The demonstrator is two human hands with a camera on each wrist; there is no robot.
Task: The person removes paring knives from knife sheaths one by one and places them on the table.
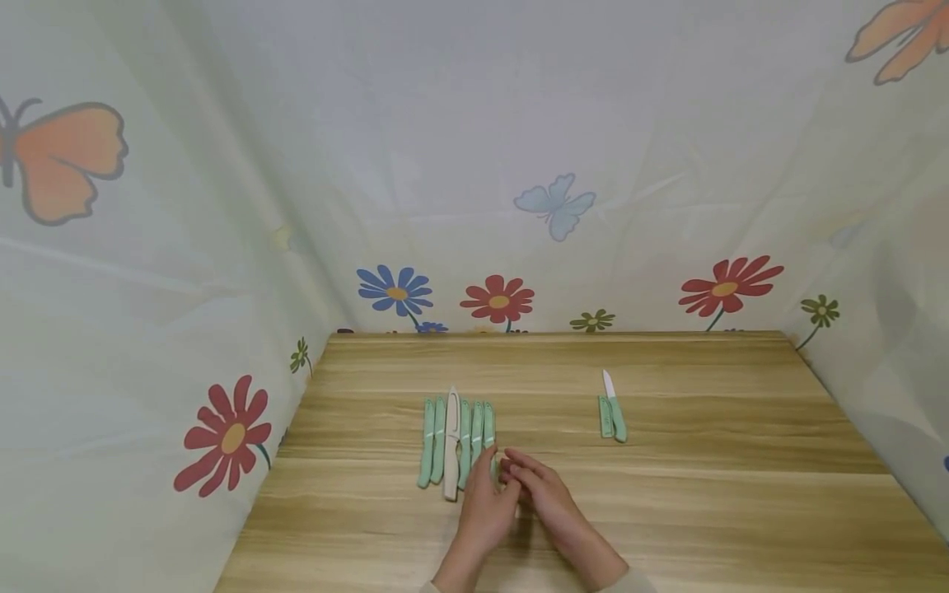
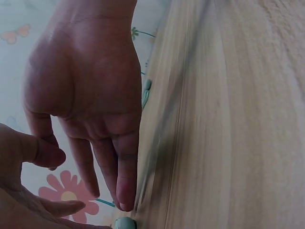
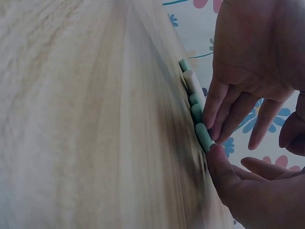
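Note:
Several green-handled knives in green sheaths (image 1: 426,445) lie side by side, with a beige sheathed knife (image 1: 451,461) among them. My left hand (image 1: 485,511) is at the right end of this row, overlapping the near ends of its knives. Beside it my right hand (image 1: 552,506) reaches in from the right, fingers extended toward the left hand. The palms partly face each other, with nothing held between them. In the right wrist view, fingertips of both hands are right at the handle of the end knife (image 3: 204,135).
Farther right on the wood-grain table (image 1: 704,511) lies an unsheathed green-handled knife (image 1: 618,420) with a white blade. A green sheath (image 1: 605,417) lies along its left side. Fabric walls (image 1: 460,165) printed with flowers and butterflies stand behind and at both sides.

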